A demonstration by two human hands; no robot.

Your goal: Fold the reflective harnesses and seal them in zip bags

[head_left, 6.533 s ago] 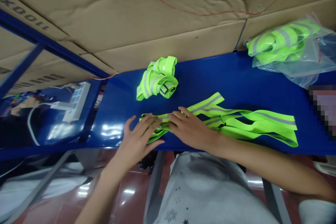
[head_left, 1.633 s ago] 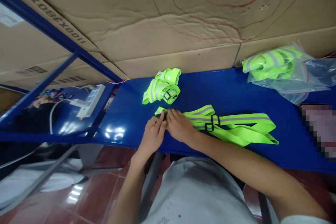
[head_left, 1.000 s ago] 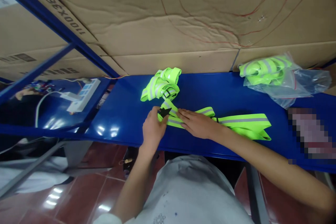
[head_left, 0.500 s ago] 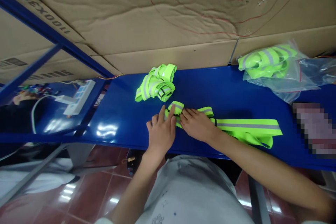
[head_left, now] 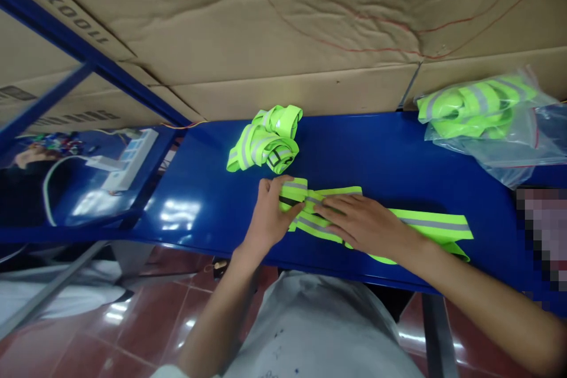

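Note:
A neon-green reflective strap (head_left: 425, 225) with a grey stripe lies along the blue table (head_left: 381, 159), folded over at its left end. My left hand (head_left: 269, 218) is closed on that folded end, thumb on top. My right hand (head_left: 367, 225) lies flat on the strap just to the right, fingers stretched out and pressing it down. A rolled bundle of the same strap (head_left: 264, 140) sits behind my left hand, apart from it.
A clear plastic bag of green straps (head_left: 485, 107) rests at the back right. Cardboard sheets (head_left: 283, 29) stand behind the table. A white power strip (head_left: 126, 159) lies on a lower blue surface at left. Red floor tiles show below the table's front edge.
The strap's left end has been folded over further and its laid-out length is shorter. My right hand has slid right and flattened on it. My left hand now grips the fold.

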